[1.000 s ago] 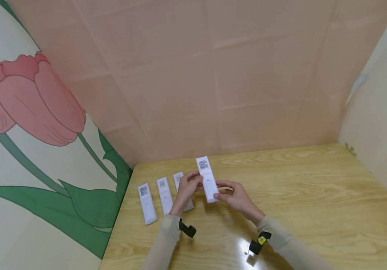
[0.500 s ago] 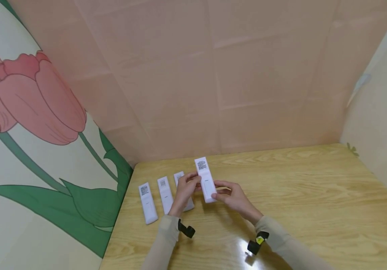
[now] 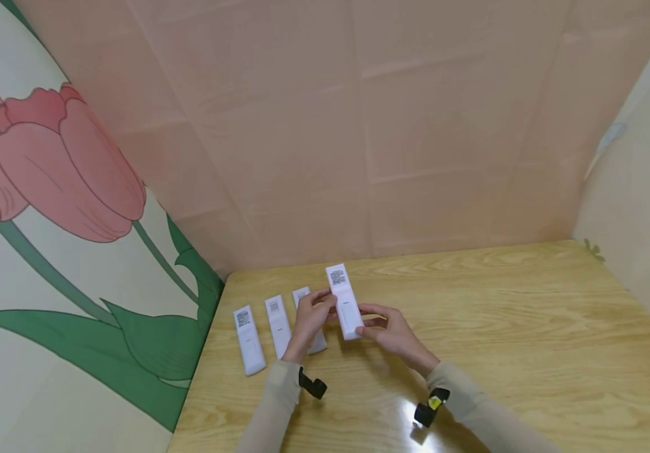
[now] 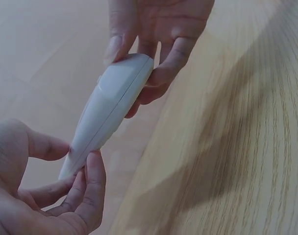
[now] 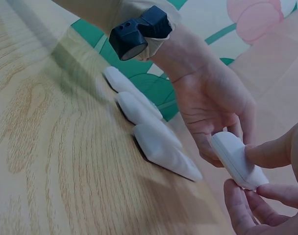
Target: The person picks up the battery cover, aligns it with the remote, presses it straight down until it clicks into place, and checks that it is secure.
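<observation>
A white remote control is held up over the table, its back towards the head camera, showing a printed code label and a battery cover. My left hand pinches its left edge near the middle. On the other side, my right hand grips the lower end between thumb and fingers. In the left wrist view the remote's tapered side runs tilted between both hands. Three similar white remotes lie in a row to the left: the leftmost one, a middle one and a third partly hidden behind my left hand.
The wood-grain table meets a pinkish cloth backdrop at its far edge. A tulip-printed panel borders the left side, and a pale flowered panel the right. Each wrist carries a black camera strap.
The held remote and both hands shift very slightly left in the head view; the grip stays the same. The remotes on the table keep their places.
</observation>
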Demonstrator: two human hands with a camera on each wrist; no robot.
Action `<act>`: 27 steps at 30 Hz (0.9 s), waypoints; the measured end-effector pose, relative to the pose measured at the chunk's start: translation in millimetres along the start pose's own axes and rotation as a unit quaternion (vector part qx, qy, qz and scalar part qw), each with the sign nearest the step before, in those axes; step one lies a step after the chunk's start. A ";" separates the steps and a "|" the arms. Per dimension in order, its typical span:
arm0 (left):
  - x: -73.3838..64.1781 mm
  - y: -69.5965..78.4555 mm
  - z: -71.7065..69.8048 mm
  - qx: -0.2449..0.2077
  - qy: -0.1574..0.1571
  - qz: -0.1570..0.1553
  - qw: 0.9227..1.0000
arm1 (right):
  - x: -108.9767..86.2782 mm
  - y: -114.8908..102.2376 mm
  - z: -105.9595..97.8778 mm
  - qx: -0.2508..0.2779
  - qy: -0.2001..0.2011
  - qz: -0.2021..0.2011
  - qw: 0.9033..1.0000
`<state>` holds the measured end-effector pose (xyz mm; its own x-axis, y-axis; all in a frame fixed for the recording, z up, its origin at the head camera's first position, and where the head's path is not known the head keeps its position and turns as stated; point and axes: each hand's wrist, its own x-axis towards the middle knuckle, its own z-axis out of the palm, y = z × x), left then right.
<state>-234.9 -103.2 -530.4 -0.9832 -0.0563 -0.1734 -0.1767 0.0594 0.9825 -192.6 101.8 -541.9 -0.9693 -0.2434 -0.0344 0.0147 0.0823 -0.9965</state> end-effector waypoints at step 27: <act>0.7 -13.6 -2.2 0.046 0.019 0.012 0.999 | 5.4 17.1 7.1 -0.004 0.008 -0.007 1.000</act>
<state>-233.1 -106.2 -543.7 -0.9851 -0.0908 -0.1459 -0.1586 0.1531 0.9754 -195.8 95.0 -559.6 -0.9733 -0.2287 -0.0187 -0.0014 0.0873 -0.9962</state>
